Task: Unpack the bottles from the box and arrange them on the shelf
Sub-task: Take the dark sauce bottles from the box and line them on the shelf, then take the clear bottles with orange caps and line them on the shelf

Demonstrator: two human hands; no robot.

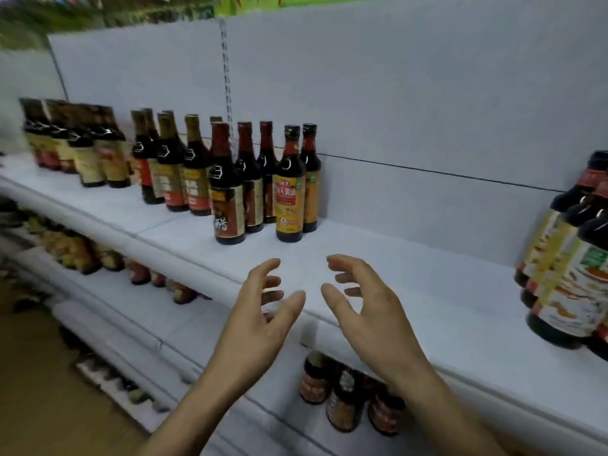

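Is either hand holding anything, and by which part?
Nothing is held: left hand and right hand hover empty, fingers loosely curled, before the shelf.

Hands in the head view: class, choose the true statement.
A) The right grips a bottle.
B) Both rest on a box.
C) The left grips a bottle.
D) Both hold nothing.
D: the left hand and right hand hang empty, fingers loosely curled, above the shelf, clear of the bottles.

A white back panel (pixel 427 93) carries a slotted upright strip (pixel 226 77) at its seam. Tan floor (pixel 39 373) lies lower left; blurred green signage (pixel 131 11) runs above.
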